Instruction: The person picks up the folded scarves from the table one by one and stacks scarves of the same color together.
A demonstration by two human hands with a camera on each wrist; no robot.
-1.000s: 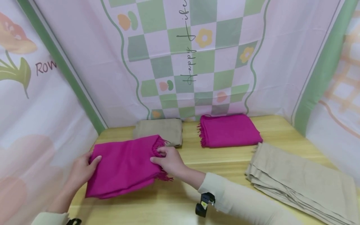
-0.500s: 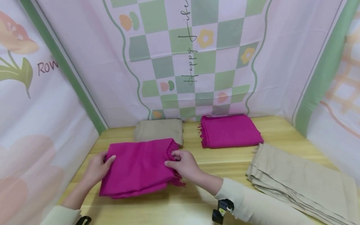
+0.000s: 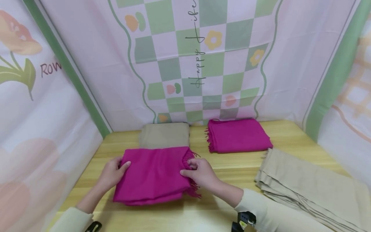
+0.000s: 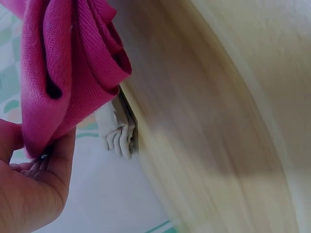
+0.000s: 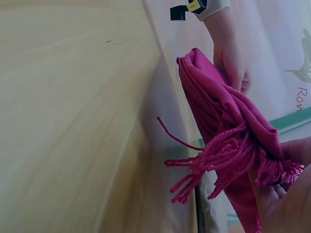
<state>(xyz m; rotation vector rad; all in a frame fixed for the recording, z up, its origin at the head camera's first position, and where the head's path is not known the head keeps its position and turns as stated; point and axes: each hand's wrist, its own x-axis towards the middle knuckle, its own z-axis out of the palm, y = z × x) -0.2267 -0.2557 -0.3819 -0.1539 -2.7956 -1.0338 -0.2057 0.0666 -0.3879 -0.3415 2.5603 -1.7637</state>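
A folded magenta scarf (image 3: 155, 175) with a fringed right end is held up off the wooden table, tilted towards the head camera. My left hand (image 3: 113, 174) pinches its left edge, thumb on the front face; the left wrist view shows the stacked folds (image 4: 73, 73) above that hand (image 4: 34, 184). At the fringed end my right hand (image 3: 201, 174) grips the scarf between thumb and fingers. Tassels (image 5: 214, 160) dangle below that end in the right wrist view. Just behind the scarf lies a folded beige cloth (image 3: 165, 135), its front edge hidden.
On the back right of the table (image 3: 145, 219) lies another folded magenta scarf (image 3: 239, 135) with its fringe facing left. A larger folded beige cloth (image 3: 313, 187) lies at the right. Printed fabric walls (image 3: 232, 58) enclose the back and both sides.
Both hands have carried the magenta scarf to the right, from the table's left side towards its middle. The other cloths stay in place, and the grip looks the same.
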